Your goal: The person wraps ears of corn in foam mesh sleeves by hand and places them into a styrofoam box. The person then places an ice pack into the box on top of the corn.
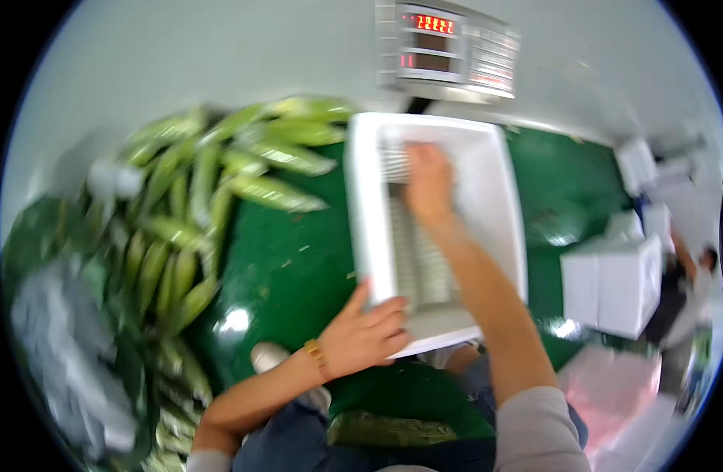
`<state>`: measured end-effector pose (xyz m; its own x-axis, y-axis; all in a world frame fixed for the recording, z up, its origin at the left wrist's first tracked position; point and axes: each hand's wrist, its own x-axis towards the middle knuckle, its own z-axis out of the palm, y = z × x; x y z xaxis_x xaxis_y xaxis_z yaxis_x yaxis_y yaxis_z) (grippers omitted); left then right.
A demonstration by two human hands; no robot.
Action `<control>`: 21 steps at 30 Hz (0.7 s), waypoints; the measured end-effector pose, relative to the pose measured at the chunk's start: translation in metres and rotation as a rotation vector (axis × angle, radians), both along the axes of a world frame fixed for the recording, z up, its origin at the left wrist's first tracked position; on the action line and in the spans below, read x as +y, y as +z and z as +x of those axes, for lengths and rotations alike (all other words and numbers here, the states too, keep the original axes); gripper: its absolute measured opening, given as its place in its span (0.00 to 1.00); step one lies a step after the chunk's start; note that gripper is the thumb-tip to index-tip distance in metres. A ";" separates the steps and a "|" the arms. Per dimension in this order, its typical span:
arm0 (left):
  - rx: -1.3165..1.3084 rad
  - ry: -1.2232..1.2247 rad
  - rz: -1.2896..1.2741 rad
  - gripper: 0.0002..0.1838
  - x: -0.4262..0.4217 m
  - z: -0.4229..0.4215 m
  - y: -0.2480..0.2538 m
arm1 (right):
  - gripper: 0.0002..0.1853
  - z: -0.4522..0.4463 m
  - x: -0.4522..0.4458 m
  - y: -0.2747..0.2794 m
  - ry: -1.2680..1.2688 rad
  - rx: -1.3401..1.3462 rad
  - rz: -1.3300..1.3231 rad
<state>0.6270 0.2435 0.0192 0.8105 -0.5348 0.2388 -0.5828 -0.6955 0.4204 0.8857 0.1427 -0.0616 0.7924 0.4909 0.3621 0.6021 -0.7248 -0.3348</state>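
Note:
A white foam box stands on the green floor in front of me, its top open. My left hand, with a gold band at its wrist, is closed over the box's near left corner. My right hand reaches down inside the box, toward its far end. Its fingers are blurred and partly hidden, beside a ribbed, pale item. More long ribbed, whitish-grey items lie along the bottom of the box; I cannot make out their exact kind.
Many long green vegetables in clear plastic are heaped at the left, beside a grey plastic bag. A scale display with red digits stands beyond the box. White boxes and another person are at the right.

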 end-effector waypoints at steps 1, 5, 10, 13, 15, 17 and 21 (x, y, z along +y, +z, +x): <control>-0.002 0.009 -0.024 0.25 -0.005 -0.003 -0.002 | 0.17 -0.001 0.001 0.000 0.061 -0.131 -0.011; -0.054 0.043 -0.231 0.34 -0.010 -0.011 -0.020 | 0.32 0.000 -0.005 0.002 0.232 -0.179 -0.104; -0.015 0.520 -0.456 0.33 0.083 -0.081 -0.051 | 0.34 -0.060 -0.012 0.069 0.209 0.109 -0.099; -0.120 1.077 -0.125 0.21 0.160 -0.176 -0.056 | 0.18 -0.137 -0.009 0.132 0.323 0.205 0.035; -0.202 1.250 0.168 0.18 0.209 -0.228 -0.019 | 0.13 -0.186 -0.013 0.129 0.554 0.170 0.078; -0.382 1.401 0.550 0.16 0.255 -0.270 0.022 | 0.14 -0.237 0.014 0.124 0.872 0.333 0.161; -0.210 1.872 1.141 0.39 0.344 -0.297 0.078 | 0.14 -0.305 0.069 0.095 1.189 0.511 0.102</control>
<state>0.3301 0.5876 0.0968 0.4253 0.6699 0.6086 0.8890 -0.1832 -0.4196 0.5807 0.2113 0.0332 -0.0490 0.9726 0.2273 0.6433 0.2048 -0.7377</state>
